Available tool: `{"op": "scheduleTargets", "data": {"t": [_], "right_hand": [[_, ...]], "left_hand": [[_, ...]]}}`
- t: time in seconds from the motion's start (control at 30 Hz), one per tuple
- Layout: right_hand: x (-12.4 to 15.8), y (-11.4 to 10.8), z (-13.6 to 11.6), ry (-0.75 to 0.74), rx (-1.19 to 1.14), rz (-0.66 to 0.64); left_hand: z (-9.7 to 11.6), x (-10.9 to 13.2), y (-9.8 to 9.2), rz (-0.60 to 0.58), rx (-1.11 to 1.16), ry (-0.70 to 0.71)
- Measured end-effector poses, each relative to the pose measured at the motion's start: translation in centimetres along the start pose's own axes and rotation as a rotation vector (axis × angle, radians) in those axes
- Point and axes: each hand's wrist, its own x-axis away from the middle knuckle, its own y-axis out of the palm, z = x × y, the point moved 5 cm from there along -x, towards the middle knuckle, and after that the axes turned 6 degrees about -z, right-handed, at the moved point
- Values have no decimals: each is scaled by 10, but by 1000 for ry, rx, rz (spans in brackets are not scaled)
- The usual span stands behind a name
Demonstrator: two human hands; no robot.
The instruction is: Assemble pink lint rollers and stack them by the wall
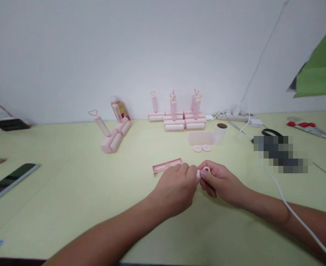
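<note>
Above the table's middle, my left hand [178, 188] is closed in a fist around a pale pink handle [198, 174], most of it hidden by the fingers. My right hand [221, 183] meets it from the right and pinches the handle's looped end [206, 169] between thumb and fingers. Behind the left hand lies an open pink trough-shaped piece [167, 166]. Two flat pink discs [197, 148] rest a little farther back, in front of a translucent pink box-shaped part [201, 139] and an upright white roll [220, 135] with a brown core.
Several pink roller units [174, 122] with upright heart-looped handles stand along the wall, two more roller units [114, 140] at left. A phone [9, 183] lies far left. Right are a power strip [233, 116], red-handled scissors [304, 125], a blurred-out dark object [281, 151] and a white cable [293, 218].
</note>
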Motion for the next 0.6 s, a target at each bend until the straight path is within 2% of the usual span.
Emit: {"op": "scheduleTargets", "data": {"t": [0.1,0.27,0.4,0.5,0.6], "right_hand": [[1,1,-2,-55,-69,25],[0,1,-2,-61,-115,-12],[1,-3,-5,-79,-80,-1],[-1,-25,-13,-127,119,159],[-5,-69,-24,-198,603,458]], "left_hand": [[-2,0,4,-5,47,-48],[-10,0,6,-28,162,-46],[-17,1,4,-32,387,-24],[-26,4,4,-16,522,-86],[-35,6,7,-4,568,-199]]}}
